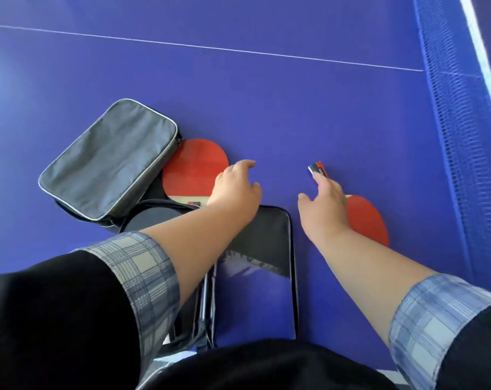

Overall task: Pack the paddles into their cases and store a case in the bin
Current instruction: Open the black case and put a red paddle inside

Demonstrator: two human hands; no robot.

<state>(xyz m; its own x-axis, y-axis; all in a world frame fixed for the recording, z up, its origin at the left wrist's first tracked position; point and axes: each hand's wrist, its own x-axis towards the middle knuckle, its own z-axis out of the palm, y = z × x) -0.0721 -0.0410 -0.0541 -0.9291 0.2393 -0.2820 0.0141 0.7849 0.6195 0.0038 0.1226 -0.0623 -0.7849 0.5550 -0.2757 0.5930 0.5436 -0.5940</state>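
Left grip, wide and loose, hovers over the left paddle at nine o'clock. Right grip lies flat on the right paddle at three. Not held tight, it could slide away.
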